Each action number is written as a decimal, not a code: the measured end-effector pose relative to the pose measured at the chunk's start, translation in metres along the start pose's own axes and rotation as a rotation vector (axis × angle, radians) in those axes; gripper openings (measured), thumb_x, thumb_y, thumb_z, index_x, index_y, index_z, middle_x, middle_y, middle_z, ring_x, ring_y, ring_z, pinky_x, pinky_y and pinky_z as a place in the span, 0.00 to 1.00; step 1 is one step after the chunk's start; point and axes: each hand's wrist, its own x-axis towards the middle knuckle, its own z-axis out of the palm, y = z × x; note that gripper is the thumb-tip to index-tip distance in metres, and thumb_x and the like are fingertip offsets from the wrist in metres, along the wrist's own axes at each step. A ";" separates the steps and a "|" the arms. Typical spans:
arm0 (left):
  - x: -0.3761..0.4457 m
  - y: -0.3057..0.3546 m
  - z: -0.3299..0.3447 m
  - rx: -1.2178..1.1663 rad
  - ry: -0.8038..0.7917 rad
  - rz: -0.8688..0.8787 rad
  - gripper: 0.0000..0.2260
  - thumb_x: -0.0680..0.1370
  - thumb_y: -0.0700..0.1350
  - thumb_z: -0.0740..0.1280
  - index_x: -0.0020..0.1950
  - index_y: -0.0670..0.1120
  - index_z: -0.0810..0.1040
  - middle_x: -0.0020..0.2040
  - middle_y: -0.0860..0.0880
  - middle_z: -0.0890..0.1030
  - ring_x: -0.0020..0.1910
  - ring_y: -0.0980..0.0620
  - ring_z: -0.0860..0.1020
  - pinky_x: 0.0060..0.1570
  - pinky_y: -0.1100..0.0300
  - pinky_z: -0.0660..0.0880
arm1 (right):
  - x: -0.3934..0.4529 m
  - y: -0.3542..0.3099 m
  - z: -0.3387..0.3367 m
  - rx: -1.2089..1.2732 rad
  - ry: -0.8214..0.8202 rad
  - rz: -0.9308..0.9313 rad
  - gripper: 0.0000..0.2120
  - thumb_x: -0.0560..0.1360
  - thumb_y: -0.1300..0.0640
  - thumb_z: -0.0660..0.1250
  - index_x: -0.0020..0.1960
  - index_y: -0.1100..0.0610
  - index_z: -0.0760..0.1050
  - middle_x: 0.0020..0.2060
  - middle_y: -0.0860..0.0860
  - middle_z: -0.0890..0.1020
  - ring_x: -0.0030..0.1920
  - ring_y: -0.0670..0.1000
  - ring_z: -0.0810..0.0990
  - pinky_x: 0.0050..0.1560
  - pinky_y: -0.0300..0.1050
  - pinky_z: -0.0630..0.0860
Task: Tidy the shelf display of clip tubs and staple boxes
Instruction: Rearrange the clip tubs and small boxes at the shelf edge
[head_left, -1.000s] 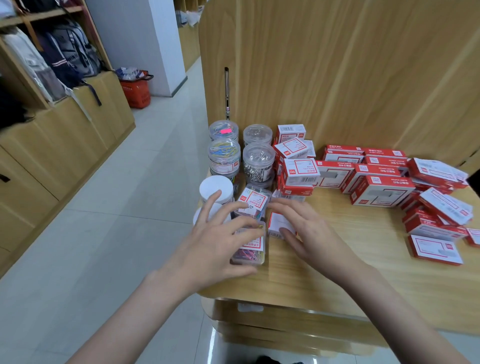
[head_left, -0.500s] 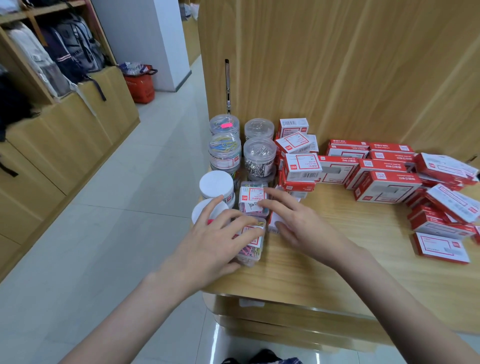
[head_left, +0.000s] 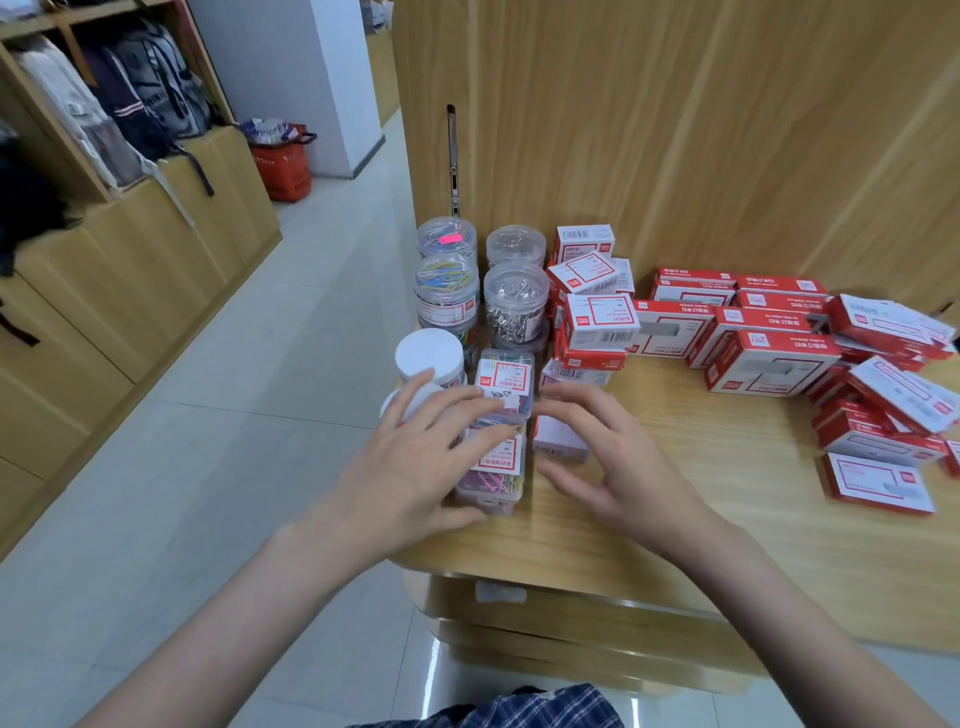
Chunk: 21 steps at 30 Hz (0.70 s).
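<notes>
Nearby, staple boxes (head_left: 769, 358) crowd a wooden shelf (head_left: 727, 519) beside a tiled aisle (head_left: 234, 415).

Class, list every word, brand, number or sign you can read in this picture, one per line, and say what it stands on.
"deli": white logo on the red corner patch of the red-and-white cardboard staple box.
"deli": the same logo, upside down, on the larger red-and-white staple box.
All other print, barcodes and the handwritten note on the clear square clip tub: too small or blurred to read.
</notes>
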 end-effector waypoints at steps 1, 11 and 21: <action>-0.002 -0.004 -0.002 0.000 -0.004 -0.003 0.26 0.67 0.62 0.59 0.60 0.50 0.73 0.59 0.49 0.77 0.63 0.49 0.67 0.67 0.45 0.54 | -0.005 -0.004 0.000 -0.002 0.000 -0.017 0.23 0.73 0.46 0.63 0.63 0.58 0.72 0.59 0.55 0.73 0.60 0.49 0.70 0.63 0.35 0.63; -0.005 -0.013 0.002 -0.026 -0.003 0.028 0.19 0.66 0.53 0.72 0.53 0.50 0.73 0.51 0.52 0.79 0.62 0.49 0.69 0.67 0.45 0.54 | -0.010 -0.022 0.034 0.005 -0.039 0.007 0.22 0.69 0.47 0.60 0.61 0.52 0.63 0.61 0.52 0.62 0.56 0.55 0.73 0.57 0.51 0.74; 0.014 -0.036 -0.021 -0.276 0.124 -0.089 0.17 0.73 0.54 0.60 0.55 0.46 0.78 0.56 0.51 0.78 0.59 0.53 0.72 0.67 0.50 0.57 | 0.017 -0.013 -0.029 -0.025 0.153 0.035 0.21 0.71 0.46 0.65 0.56 0.59 0.74 0.56 0.54 0.73 0.58 0.50 0.71 0.60 0.35 0.64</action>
